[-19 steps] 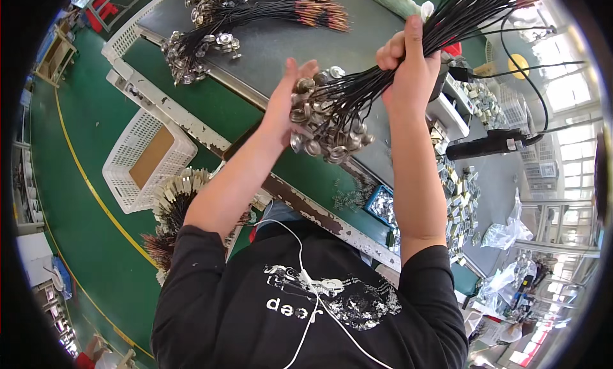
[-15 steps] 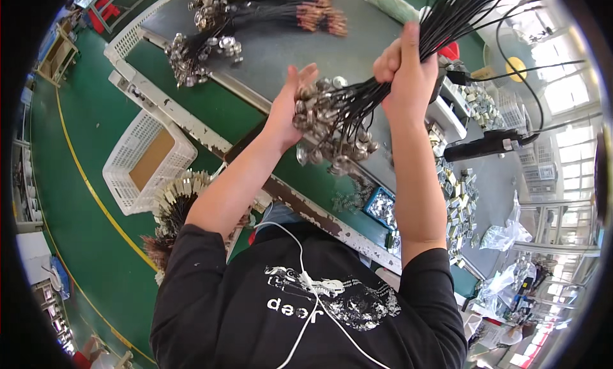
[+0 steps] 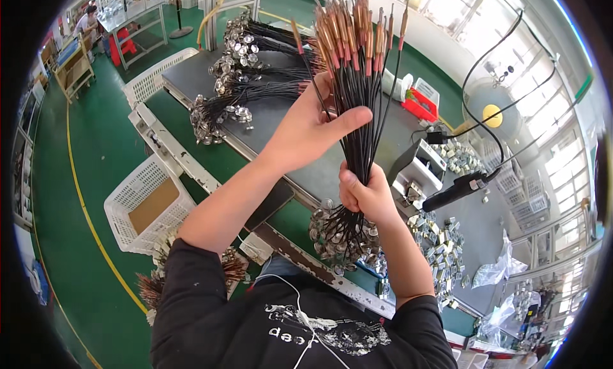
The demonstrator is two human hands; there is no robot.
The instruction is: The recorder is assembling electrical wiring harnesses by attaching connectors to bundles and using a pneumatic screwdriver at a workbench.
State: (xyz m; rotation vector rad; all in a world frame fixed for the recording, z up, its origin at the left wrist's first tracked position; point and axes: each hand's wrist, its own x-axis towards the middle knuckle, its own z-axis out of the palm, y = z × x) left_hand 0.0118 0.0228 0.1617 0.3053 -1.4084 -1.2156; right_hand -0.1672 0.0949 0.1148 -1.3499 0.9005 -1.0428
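Note:
A bundle of black wires [image 3: 359,123] stands nearly upright in front of me, with copper-coloured and reddish tips [image 3: 351,37] at its upper end. Round silvery metal caps [image 3: 335,235] hang in a cluster at its lower end. My right hand [image 3: 370,193] is closed around the wires just above the caps. Higher up, my left hand [image 3: 319,123] curves round the bundle below the tips, thumb in front and fingers partly hidden behind. A few wires splay outward from the rest.
Similar wire bundles [image 3: 223,107] lie on the grey table [image 3: 268,123] at the far left. Small metal parts [image 3: 440,247] are heaped at right, near a black-handled tool [image 3: 453,191] on a cable. A white basket [image 3: 150,203] stands at left, with more wire bundles [image 3: 163,276] nearer me.
The bundle has swung from slanting to nearly upright, caps now low and tips up. My left hand has left the caps and moved up to the wires below the tips; my right hand came lower.

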